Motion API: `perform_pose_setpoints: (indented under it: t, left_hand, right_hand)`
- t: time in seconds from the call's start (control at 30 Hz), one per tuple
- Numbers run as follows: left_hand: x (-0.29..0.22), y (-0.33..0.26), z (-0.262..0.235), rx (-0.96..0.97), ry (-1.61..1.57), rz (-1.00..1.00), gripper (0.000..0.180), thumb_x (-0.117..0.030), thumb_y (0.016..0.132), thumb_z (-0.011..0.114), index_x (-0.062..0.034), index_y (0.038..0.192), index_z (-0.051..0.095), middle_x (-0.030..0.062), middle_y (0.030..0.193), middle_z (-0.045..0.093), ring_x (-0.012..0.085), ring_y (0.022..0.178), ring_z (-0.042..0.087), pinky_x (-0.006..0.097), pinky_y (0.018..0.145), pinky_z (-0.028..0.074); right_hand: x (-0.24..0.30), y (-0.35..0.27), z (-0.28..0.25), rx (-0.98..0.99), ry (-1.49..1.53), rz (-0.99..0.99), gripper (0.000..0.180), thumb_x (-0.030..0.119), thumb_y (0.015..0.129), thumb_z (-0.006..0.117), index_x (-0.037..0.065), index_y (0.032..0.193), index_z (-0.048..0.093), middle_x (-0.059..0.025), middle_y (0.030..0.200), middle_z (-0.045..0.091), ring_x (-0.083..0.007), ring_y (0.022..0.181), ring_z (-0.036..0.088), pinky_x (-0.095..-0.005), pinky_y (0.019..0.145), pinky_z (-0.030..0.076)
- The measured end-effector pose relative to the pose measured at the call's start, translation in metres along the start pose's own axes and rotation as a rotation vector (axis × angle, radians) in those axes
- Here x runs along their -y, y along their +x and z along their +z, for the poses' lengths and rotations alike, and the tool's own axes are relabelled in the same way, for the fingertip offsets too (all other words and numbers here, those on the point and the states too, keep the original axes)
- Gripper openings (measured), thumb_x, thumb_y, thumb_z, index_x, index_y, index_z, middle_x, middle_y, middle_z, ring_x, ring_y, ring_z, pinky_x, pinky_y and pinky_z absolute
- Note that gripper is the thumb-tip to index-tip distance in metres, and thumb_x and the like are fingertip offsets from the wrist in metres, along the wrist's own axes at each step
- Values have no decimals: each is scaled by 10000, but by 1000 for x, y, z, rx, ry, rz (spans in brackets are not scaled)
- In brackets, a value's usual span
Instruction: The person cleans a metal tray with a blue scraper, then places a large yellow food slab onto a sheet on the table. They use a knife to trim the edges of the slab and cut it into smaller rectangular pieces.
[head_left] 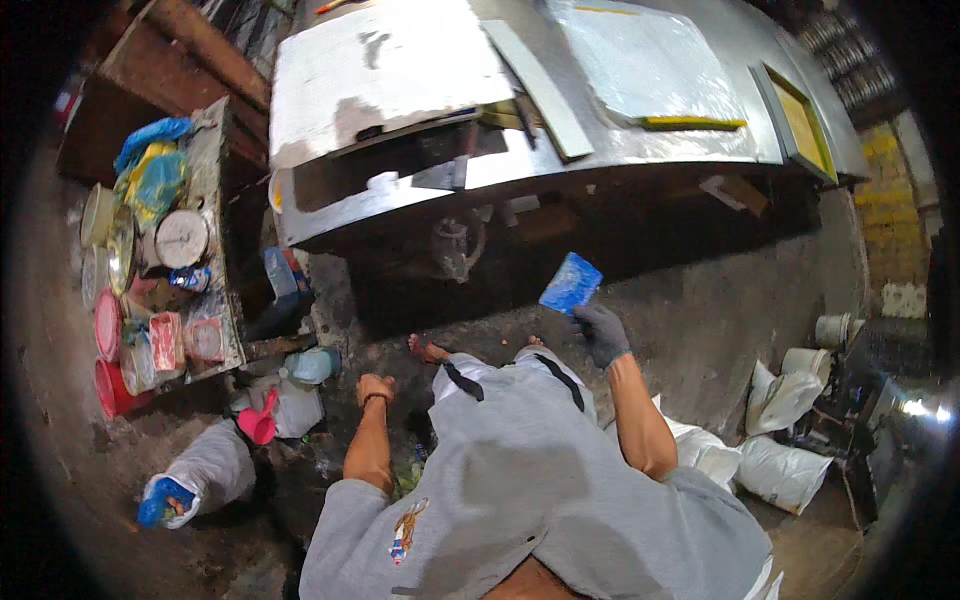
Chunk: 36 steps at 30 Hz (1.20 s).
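Observation:
My right hand, in a grey glove, grips a flat, rectangular blue piece by its lower corner. White smudges mark the blue face; I cannot tell whether it is a pad or a scraper. It is held out over the dark floor, apart from the metal table. My bare left hand hangs low beside my leg, a band at the wrist. Its fingers look curled in and nothing shows in them. The jug on the floor is the nearest thing to that hand.
White slabs and a wrapped white sheet lie on the table, beside a yellow-edged frame. At left, a stand bears tubs and bags. White sacks sit at right; a pink scoop and a sack at lower left.

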<state>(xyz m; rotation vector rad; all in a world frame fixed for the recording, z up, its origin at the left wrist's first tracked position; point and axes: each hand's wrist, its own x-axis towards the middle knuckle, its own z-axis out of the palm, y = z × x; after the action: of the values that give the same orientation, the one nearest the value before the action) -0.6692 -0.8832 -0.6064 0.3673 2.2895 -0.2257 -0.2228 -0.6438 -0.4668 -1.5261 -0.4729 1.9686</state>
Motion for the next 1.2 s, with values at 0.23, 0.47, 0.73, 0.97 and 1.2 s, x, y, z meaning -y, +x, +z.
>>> perform_pose_setpoints:
  t: [0.23, 0.47, 0.73, 0.97, 1.2]
  left_hand:
    - [-177, -29, 53, -43, -306, 368, 742, -384, 825, 798, -102, 1445, 505, 192, 1472, 510, 350, 1344, 503, 446, 1094, 426]
    - [-410, -92, 86, 480, -915, 269, 810, -597, 927, 606, -188, 1569, 328, 88, 1609, 330, 363, 1413, 391, 683, 1071, 319]
    - [-640, -183, 162, 700, -1504, 45, 799, -686, 981, 299, -229, 1614, 132, -5, 1694, 72, 314, 1543, 131, 635, 1189, 171]
    - [-790, -182, 254, 664, -1631, -211, 691, -601, 981, 363, -173, 1517, 282, 15, 1553, 244, 277, 1396, 272, 599, 1112, 186]
    - [-844, -241, 252, 779, -534, 257, 612, -637, 966, 411, -158, 1346, 422, 13, 1271, 374, 256, 1124, 373, 539, 917, 289]
  right_hand:
    - [17, -47, -220, -363, 211, -176, 123, 182, 886, 696, 76, 915, 640, -56, 797, 621, -149, 685, 584, -301, 571, 462]
    - [66, -76, -302, -554, 510, -362, 81, 135, 861, 679, 84, 890, 623, -34, 762, 600, -159, 611, 552, -322, 537, 436]
    - [81, -72, -386, -787, 675, -435, 65, 130, 851, 685, 95, 846, 630, -27, 752, 606, -139, 628, 561, -301, 568, 449]
    - [93, -73, -503, -986, 945, -401, 99, 168, 889, 681, 122, 819, 628, -23, 726, 603, -140, 604, 564, -289, 538, 453]
    - [99, -82, -593, -1194, 1014, -402, 145, 190, 862, 673, 131, 752, 600, -15, 669, 576, -120, 542, 538, -274, 481, 431]
